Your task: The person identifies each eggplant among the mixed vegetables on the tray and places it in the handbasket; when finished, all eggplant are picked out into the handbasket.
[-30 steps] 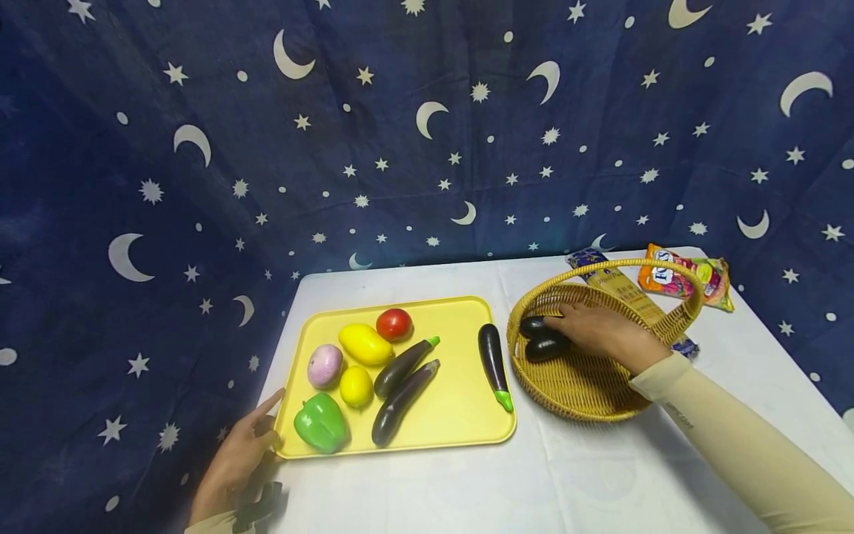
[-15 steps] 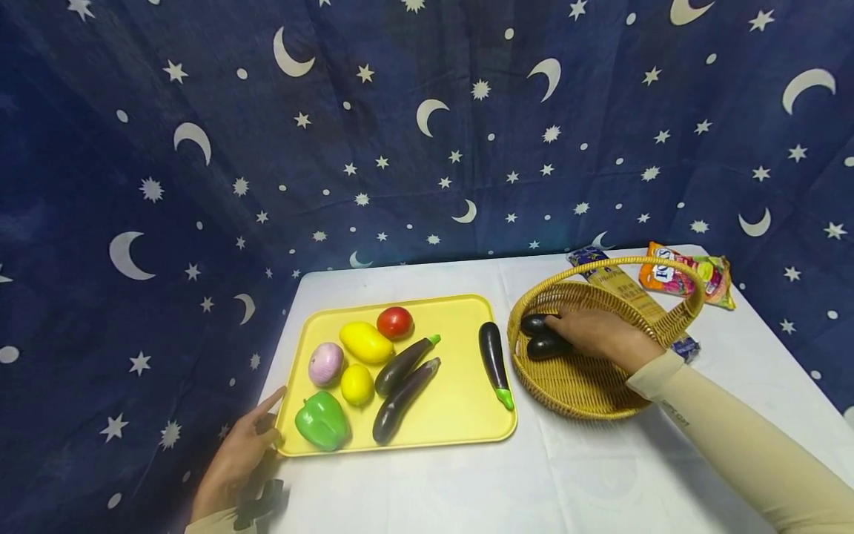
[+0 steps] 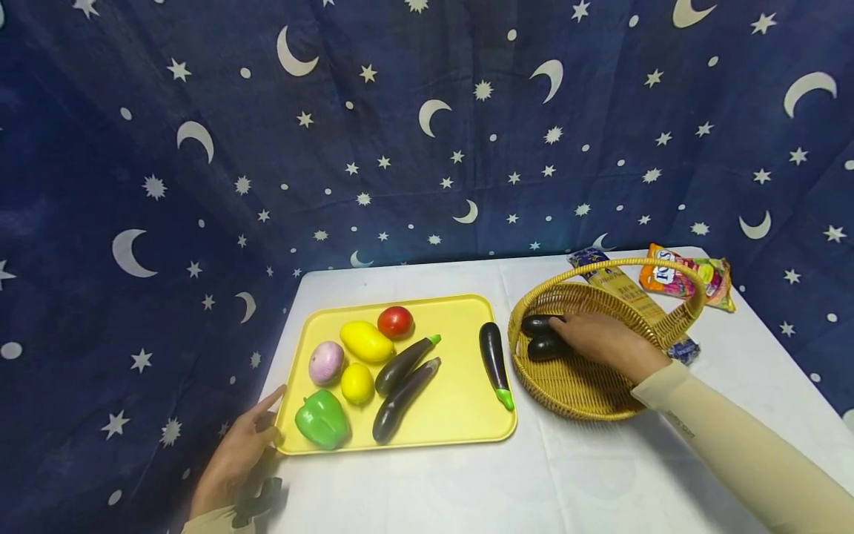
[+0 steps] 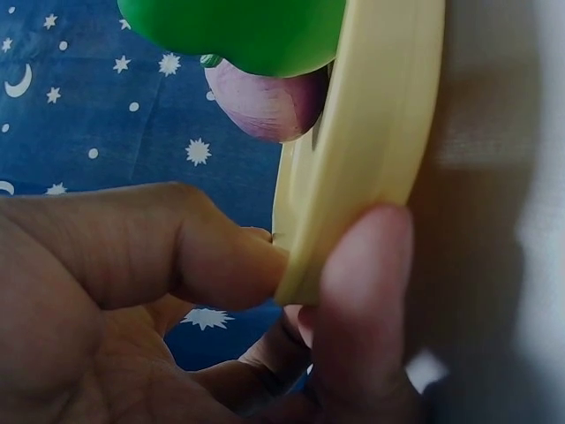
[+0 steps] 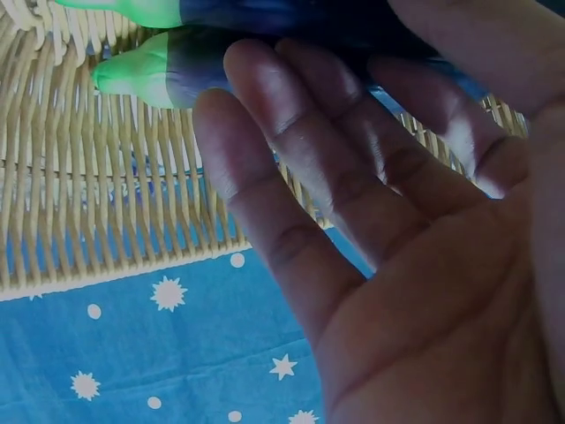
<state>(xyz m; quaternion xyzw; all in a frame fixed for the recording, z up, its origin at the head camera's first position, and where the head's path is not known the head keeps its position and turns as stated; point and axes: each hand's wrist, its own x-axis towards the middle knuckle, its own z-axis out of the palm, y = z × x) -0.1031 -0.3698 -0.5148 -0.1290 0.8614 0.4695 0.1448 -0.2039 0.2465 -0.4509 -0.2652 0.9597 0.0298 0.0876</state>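
Note:
In the head view, my left hand (image 3: 235,458) pinches the near left corner of a yellow tray (image 3: 460,415). The left wrist view shows thumb and finger on either side of its rim. My right hand (image 3: 603,340) reaches into a wicker basket (image 3: 600,404), over two dark eggplants (image 3: 547,347). In the right wrist view its fingers (image 5: 291,132) extend fairly straight against an eggplant (image 5: 190,66) with a green stem end. Its palm shows nothing in it. On the tray lie a green bell pepper (image 3: 322,420), an onion (image 3: 326,363) and a tomato (image 3: 396,322).
Also on the tray are a mango-like yellow fruit (image 3: 366,341), a lemon (image 3: 356,383) and two eggplants (image 3: 403,400). Another eggplant (image 3: 494,360) lies along its right rim. Behind the basket are a pasta pack (image 3: 623,285) and a colourful snack bag (image 3: 687,276). The basket's handle arches over it.
My right hand shifts only very slightly within the basket, and its forearm turns a little. The left hand, tray and vegetables stay in place.

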